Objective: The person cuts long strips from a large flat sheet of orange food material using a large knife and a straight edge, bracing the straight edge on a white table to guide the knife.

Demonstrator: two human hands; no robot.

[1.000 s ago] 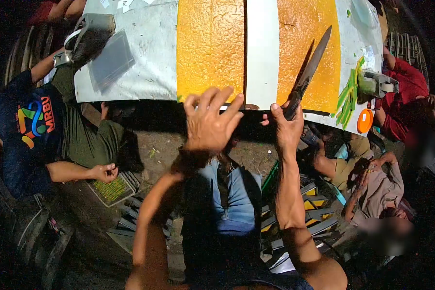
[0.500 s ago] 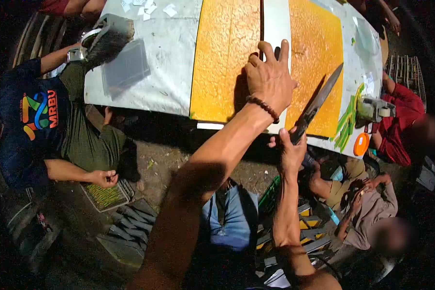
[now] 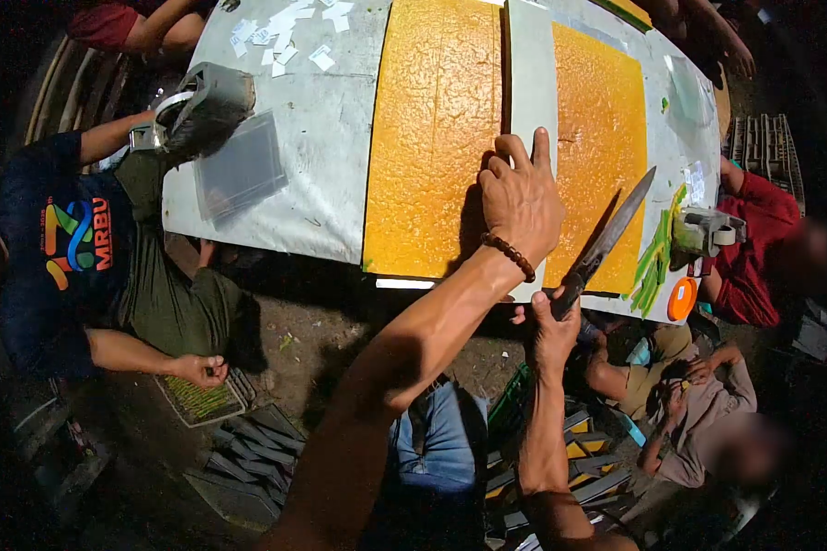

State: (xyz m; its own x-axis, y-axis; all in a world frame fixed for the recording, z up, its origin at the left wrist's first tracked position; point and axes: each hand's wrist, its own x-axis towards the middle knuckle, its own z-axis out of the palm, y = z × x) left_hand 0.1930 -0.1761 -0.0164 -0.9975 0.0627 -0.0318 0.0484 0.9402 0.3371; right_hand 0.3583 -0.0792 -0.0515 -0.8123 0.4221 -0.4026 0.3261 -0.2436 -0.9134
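Note:
A long white strip (image 3: pixel 531 83) lies lengthwise over a glossy orange-yellow sheet (image 3: pixel 432 156) on the table. My left hand (image 3: pixel 524 202), with a beaded bracelet at the wrist, is on the near part of this strip. Its index finger points along the strip while the other fingers curl at the left edge; the thumb is hidden. Closed round a dark handle, my right hand (image 3: pixel 557 332) holds a long knife (image 3: pixel 616 220) just off the table's front edge. The blade slants up and right above the sheet's right part, its tip near the right edge.
Tape dispensers (image 3: pixel 213 106) (image 3: pixel 703 231), clear plastic sheets (image 3: pixel 242 170), paper labels (image 3: pixel 289 32), green strips (image 3: pixel 652 266) and an orange lid (image 3: pixel 682 299) are on the white table (image 3: pixel 322 119). People sit at both sides. Crates (image 3: pixel 202 399) stand on the floor.
The view has shifted, so the table and both hands appear lower. My left fingers, more spread before, are drawn closer together on the strip. The knife stays in my right hand at much the same slant.

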